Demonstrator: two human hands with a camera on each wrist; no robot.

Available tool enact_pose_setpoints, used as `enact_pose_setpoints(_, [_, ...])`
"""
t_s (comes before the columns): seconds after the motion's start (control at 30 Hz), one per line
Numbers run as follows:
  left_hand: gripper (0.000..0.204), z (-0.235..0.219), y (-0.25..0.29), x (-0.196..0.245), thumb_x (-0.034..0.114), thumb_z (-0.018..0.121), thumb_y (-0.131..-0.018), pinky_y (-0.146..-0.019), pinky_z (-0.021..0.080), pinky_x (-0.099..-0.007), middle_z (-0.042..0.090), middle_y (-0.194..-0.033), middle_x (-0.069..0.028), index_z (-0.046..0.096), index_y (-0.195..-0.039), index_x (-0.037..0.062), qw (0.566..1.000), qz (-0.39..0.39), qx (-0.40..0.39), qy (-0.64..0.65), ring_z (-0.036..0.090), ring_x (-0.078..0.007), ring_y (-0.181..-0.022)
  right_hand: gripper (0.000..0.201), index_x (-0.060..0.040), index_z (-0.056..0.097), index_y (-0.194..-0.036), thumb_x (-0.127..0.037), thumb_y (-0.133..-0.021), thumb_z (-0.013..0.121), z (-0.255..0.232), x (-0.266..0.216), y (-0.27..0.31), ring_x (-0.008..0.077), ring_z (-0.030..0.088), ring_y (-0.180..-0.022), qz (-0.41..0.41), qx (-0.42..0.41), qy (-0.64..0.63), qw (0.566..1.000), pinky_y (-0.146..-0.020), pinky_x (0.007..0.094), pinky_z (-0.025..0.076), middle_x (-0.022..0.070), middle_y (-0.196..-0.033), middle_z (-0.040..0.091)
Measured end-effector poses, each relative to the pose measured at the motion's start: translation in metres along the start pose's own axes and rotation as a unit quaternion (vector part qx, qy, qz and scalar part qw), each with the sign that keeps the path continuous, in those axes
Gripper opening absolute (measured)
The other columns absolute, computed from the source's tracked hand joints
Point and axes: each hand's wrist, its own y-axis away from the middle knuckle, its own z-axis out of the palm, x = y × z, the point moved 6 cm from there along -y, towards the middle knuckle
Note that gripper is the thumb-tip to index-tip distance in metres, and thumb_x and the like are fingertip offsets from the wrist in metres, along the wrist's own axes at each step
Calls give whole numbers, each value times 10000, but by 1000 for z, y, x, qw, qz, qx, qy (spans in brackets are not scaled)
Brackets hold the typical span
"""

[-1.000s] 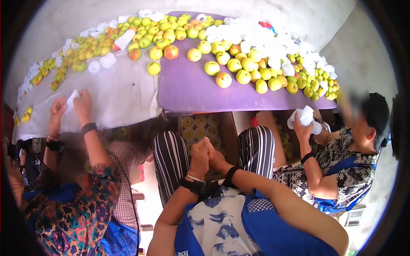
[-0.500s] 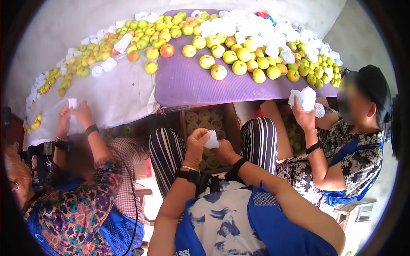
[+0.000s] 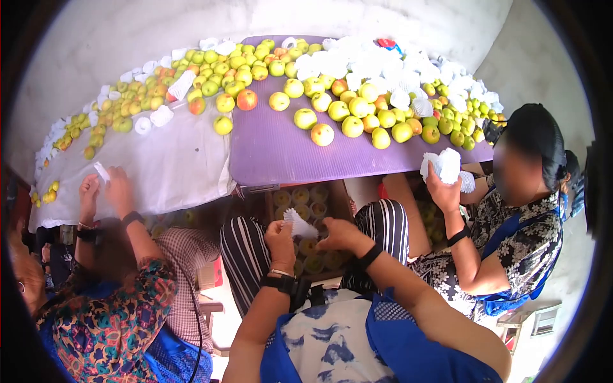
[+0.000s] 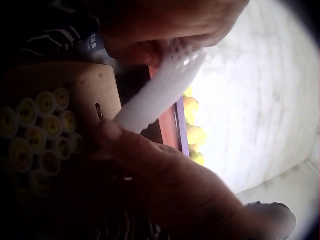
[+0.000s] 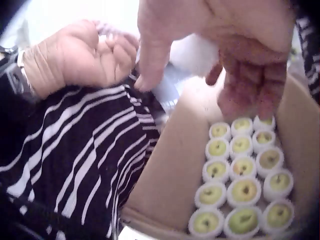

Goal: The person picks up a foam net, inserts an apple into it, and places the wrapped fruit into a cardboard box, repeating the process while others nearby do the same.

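Observation:
In the head view, my left hand (image 3: pixel 280 246) pinches a white foam net sleeve (image 3: pixel 299 223), which fans out toward the right. My right hand (image 3: pixel 341 235) is just right of the sleeve, its fingers apart and holding nothing visible. In the left wrist view the flattened sleeve (image 4: pixel 162 87) stretches from the upper hand (image 4: pixel 175 25) down to the thumb of the lower one (image 4: pixel 170 175); whether that thumb touches it I cannot tell. The right wrist view has my right hand (image 5: pixel 220 45) above a cardboard box (image 5: pixel 170 165) of apples (image 5: pixel 244 190) in white foam sleeves.
Loose apples (image 3: pixel 351 126) and a heap of white foam sleeves (image 3: pixel 364 60) cover the back of a table with a purple mat (image 3: pixel 274 140) and a pale cloth (image 3: pixel 185 150). One person (image 3: pixel 108 319) sits at left with a white piece; another (image 3: pixel 511 236) at right holds foam sleeves.
A second ago my hands were together; half a second ago both were at the foam sleeve. Now my right hand has moved off to the right, and the sleeve spreads from my left hand.

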Motion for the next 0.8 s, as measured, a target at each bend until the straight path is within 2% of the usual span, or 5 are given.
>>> enact_pose_setpoints(0.23, [69, 6, -12, -23, 30, 572, -763, -573, 382, -211, 533, -726, 0, 541, -812, -8, 999, -34, -15, 12, 483, -74, -629, 478, -26, 554, -1005, -371, -684, 629, -127, -28, -67, 352, 556, -884, -67, 214, 32, 974, -772, 406, 448, 214, -940, 579])
enact_pose_setpoints(0.3, [65, 8, -11, -23, 23, 573, -760, -576, 379, -208, 526, -724, 4, 539, -807, -8, 999, -27, -14, 17, 477, -71, -629, 551, -33, 491, -1102, -395, -703, 606, -154, -34, -87, 364, 522, -963, -72, 369, 77, 923, -812, 406, 431, 250, -1049, 527])
enact_pose_setpoints(0.43, [61, 12, -7, -18, 8, 575, -753, -583, 371, -198, 500, -704, 19, 532, -794, -8, 999, -35, -6, 16, 459, -64, -628, 661, -9, 404, -1218, -373, -716, 633, -166, -35, -138, 371, 509, -1007, 33, 313, 45, 948, -867, 391, 408, 253, -1043, 546])
enact_pose_setpoints(0.6, [71, 8, -6, -16, 16, 574, -746, -604, 371, -203, 492, -703, 19, 521, -790, 0, 998, -52, -9, 25, 455, -64, -646, 634, 2, 423, -1186, -342, -700, 638, -152, -29, -160, 329, 576, -892, 31, 247, 73, 966, -786, 367, 459, 224, -984, 580])
enact_pose_setpoints(0.8, [71, 4, -7, -20, 39, 574, -750, -597, 375, -213, 495, -700, 10, 528, -787, 1, 998, -55, -9, 1, 459, -71, -642, 488, -26, 417, -1183, -108, -740, 603, -125, -39, -94, 235, 562, -906, -45, 190, -347, 918, -739, 307, 471, 118, -1104, 526])
